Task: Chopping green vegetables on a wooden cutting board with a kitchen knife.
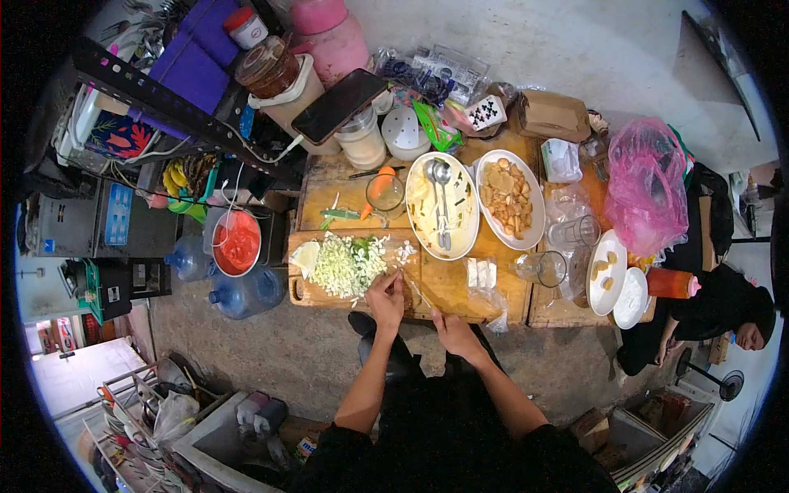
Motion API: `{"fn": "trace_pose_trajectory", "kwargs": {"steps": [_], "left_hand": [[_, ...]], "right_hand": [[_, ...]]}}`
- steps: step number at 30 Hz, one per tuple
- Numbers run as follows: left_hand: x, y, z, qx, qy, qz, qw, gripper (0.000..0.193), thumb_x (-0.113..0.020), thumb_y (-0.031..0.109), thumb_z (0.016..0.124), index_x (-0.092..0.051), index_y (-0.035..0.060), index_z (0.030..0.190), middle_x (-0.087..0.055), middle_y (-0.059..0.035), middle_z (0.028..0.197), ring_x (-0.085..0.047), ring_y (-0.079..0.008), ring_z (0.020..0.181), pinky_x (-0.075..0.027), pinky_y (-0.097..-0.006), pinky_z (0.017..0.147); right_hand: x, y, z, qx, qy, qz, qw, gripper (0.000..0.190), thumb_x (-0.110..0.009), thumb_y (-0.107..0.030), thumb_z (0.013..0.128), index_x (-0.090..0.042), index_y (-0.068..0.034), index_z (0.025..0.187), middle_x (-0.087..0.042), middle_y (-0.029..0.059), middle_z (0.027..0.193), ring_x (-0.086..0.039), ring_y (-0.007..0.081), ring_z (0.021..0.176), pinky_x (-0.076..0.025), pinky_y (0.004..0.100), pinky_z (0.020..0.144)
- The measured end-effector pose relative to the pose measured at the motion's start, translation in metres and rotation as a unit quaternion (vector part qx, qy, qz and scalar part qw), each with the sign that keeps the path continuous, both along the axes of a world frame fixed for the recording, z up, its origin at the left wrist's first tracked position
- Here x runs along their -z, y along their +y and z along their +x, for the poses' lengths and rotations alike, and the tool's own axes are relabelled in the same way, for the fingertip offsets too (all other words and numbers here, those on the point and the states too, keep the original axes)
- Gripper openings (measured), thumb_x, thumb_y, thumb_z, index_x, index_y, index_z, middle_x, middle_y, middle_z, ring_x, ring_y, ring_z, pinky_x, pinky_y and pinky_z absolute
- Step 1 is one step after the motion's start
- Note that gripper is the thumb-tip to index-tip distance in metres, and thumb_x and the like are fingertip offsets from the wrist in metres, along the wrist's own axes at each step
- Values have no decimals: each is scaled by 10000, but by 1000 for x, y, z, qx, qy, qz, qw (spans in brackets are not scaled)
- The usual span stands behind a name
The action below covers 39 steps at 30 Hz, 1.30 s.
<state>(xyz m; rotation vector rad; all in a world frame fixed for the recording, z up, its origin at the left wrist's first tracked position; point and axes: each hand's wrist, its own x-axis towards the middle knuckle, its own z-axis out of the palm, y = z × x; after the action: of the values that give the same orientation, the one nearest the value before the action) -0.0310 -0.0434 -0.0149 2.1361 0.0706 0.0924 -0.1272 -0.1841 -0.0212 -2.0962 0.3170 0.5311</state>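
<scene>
My right hand grips a knife, its thin blade angled up and left over a wooden cutting board. Beside the blade, my left hand has its fingertips pinched together low over the board. Whether a small piece sits between those fingers is too small to tell. Just beyond them lie a few chopped white bits. A heap of shredded cabbage with some green shreds covers the board's left part, and a pale cabbage chunk rests at its left edge.
Behind the board are a carrot, a drinking glass, an oval dish with two spoons and a dish of browned pieces. Wrapped white blocks and another glass stand rightward. A person sits at far right.
</scene>
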Motion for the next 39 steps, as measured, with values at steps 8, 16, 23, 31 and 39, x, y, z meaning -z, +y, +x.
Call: {"fn": "trace_pose_trajectory", "kwargs": {"steps": [8,16,23,31,39], "left_hand": [[3,0,0,-4,-10,7,1000,142,-626,51,788,-680,17,915,-535,-155,622,-519,-232,521,-390,-320,492],[4,-2,-1,-23,1,-35,999,141,-627,19,771,-680,11,902,-560,-151,630,-540,-221,534,-415,-302,507],[5,-2,-1,-13,-1,-17,1000,152,-620,26,785,-674,7,925,-566,-159,643,-537,-213,536,-411,-306,505],[9,0,-2,-9,21,2,1000,174,-617,97,816,-664,15,962,-578,-156,676,-542,-203,562,-416,-300,517],[11,-4,-6,-67,46,-50,995,171,-645,111,804,-654,-24,909,-605,-106,633,-522,-138,515,-407,-274,482]], "right_hand": [[8,1,-1,-5,-2,-45,999,440,-358,-321,946,-545,63,841,-540,306,747,-533,464,777,-415,488,663],[-3,-7,5,-25,9,-43,999,513,-341,-359,944,-553,78,779,-541,312,726,-534,471,779,-412,500,673],[-10,-8,8,-17,26,-44,999,593,-327,-416,937,-562,99,762,-540,335,724,-537,483,789,-423,506,688],[-17,-16,10,-12,38,-30,999,597,-343,-407,937,-563,118,758,-539,343,728,-541,481,797,-425,497,700],[-10,-18,12,-15,27,-9,999,568,-365,-382,935,-558,116,741,-539,323,710,-550,468,760,-433,480,665]]}}
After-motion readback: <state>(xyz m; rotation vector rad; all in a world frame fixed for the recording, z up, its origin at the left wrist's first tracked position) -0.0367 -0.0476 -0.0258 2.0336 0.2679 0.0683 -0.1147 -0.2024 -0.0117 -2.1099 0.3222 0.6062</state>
